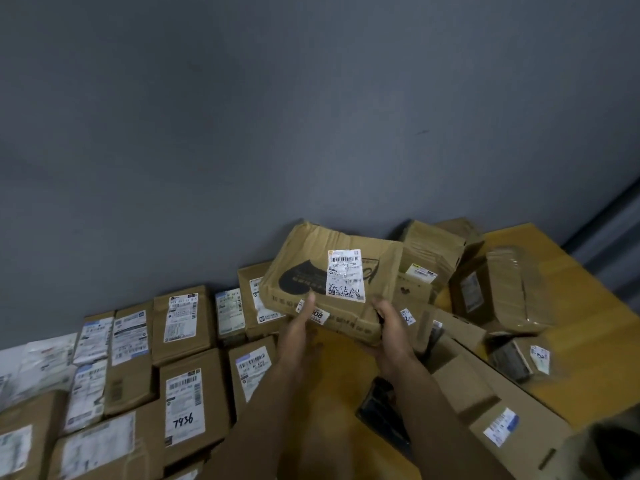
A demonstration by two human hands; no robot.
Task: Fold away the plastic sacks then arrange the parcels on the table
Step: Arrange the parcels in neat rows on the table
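Your left grip (298, 329) and right grip (390, 322) both clasp the dented parcel (332, 271), held up above the yellow tabletop (581, 327). Its white label (344, 274) reads "507-P802 T20" above handwritten characters. Below and left of the parcel, a box (194, 407) bears a handwritten "7936".

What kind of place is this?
Likely a parcel sorting or pickup room: rows of labelled cardboard parcels lie on a wooden table against a bare grey wall, and the left hand and right hand hold a dented box bearing a shipping label.
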